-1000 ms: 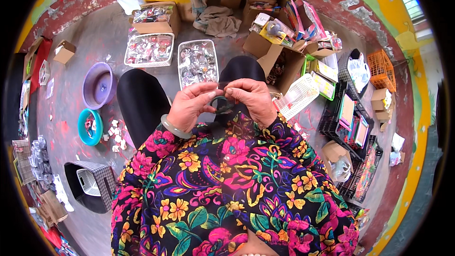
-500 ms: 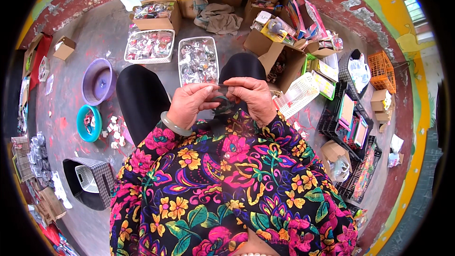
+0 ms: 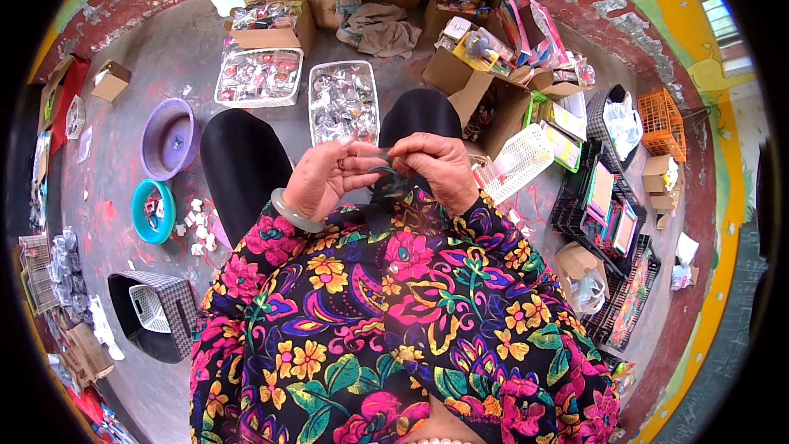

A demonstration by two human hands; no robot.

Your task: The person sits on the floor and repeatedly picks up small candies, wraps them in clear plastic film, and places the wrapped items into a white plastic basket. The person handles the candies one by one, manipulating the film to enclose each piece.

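My right hand (image 3: 440, 171) pinches the top of a small clear plastic bag (image 3: 398, 189) between thumb and fingers, over my lap. A thin teal curved item (image 3: 383, 169) shows in or against the bag; its kind is hard to make out. My left hand (image 3: 319, 179), with a pale bangle at the wrist, is open, its fingers stretched toward the bag's left edge. Whether those fingertips touch the plastic is unclear. Beyond my hands, between my knees, stands a white basket (image 3: 311, 107) of small clear-wrapped packets (image 3: 345, 99).
Another white basket (image 3: 260, 104) of packets stands farther left. A purple basin (image 3: 150, 144) and a teal basin (image 3: 138, 226) sit on the left. Open cardboard boxes (image 3: 509, 119), a tilted white basket (image 3: 526, 152) and black crates (image 3: 567, 226) crowd the right side.
My left hand has come out of its pinch; its fingers are now spread and slightly farther left. The right hand keeps its pinch at almost the same place.
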